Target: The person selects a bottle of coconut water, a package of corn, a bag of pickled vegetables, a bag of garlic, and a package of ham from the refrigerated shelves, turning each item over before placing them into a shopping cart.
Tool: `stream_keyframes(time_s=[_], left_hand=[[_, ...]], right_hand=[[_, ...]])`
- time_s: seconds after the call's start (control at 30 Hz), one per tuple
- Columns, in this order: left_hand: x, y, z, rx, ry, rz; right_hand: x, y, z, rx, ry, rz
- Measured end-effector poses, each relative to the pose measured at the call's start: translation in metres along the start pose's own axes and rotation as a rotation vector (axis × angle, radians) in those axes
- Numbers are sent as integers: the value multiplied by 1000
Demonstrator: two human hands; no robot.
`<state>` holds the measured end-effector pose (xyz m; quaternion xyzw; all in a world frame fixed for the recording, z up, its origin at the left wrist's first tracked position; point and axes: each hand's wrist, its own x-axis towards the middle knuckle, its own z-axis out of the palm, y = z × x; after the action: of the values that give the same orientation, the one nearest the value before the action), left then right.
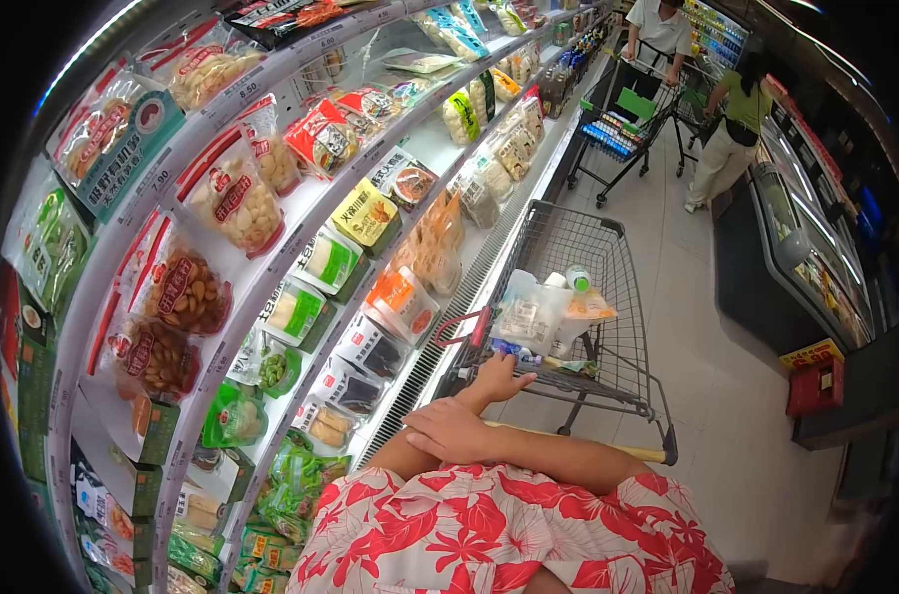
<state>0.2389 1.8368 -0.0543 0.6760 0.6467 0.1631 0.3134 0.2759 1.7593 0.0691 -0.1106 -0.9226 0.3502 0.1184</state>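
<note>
Head view: left hand (pixel 491 382) fingers (pixel 519 379) rest on cart (pixel 568 238) rim.

The cart (pixel 623 297) stands close beside the shelves (pixel 301 247), leaving a narrow gap on its left. Bags (pixel 534 317) crowd its near end (the far end is bare wire). Right of it, open floor (pixel 727 376) reaches the freezer chest (pixel 806 257); a second cart (pixel 618 119) stands ahead.

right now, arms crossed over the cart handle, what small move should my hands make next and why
Probably lift the right hand off the left forearm and onto the cart handle. The left hand rests by the bags in the cart and the arms lie crossed over the handle, so steering along the shelves looks awkward.
</note>
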Motion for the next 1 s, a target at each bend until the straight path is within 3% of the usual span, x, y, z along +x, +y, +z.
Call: stream_keyframes(time_s=[0.03,0.07,0.13,0.2,0.27,0.37,0.5,0.53,0.6,0.63,0.7,0.8,0.87,0.9,0.97,1.0], left_hand=[[4,0,-1,-2,9,7],[8,-1,-1,8,-7,-3],[17,0,-3,22,-16,0],[22,-1,-7,51,-29,4],[31,0,-12,51,-24,8],[35,3,-15,40,74,41],[55,4,-11,27,123,1],[59,4,-11,9,121,13],[70,-1,-17,-20,33,-17],[76,-4,-15,-28,50,-10],[85,-13,-17,-30,80,-26],[99,-14,-29,-223,61,18],[91,-5,-53,-595,162,-87],[89,-3,-69,-652,152,-112],[85,-19,-86,-801,357,-63],[76,-19,-114,-1082,318,-117]], right_hand=[[7,-6,-5,48,-129,-23],[14,-11,-6,38,-129,-22],[30,-14,-8,40,-88,-317],[40,-1,-22,28,-148,-299],[44,13,-46,-16,-350,-67],[38,46,-53,-55,-266,99],[53,41,-68,-76,-395,228],[56,41,-65,-67,-400,208],[65,40,-53,192,-217,-110],[71,33,-60,194,-264,-220],[73,41,-65,180,-253,-284],[53,67,-81,120,-227,-327],[31,89,-93,-69,-45,-358],[20,101,-103,-74,-61,-388],[3,121,-124,-291,122,-356],[-1,128,-127,-289,101,-393]])
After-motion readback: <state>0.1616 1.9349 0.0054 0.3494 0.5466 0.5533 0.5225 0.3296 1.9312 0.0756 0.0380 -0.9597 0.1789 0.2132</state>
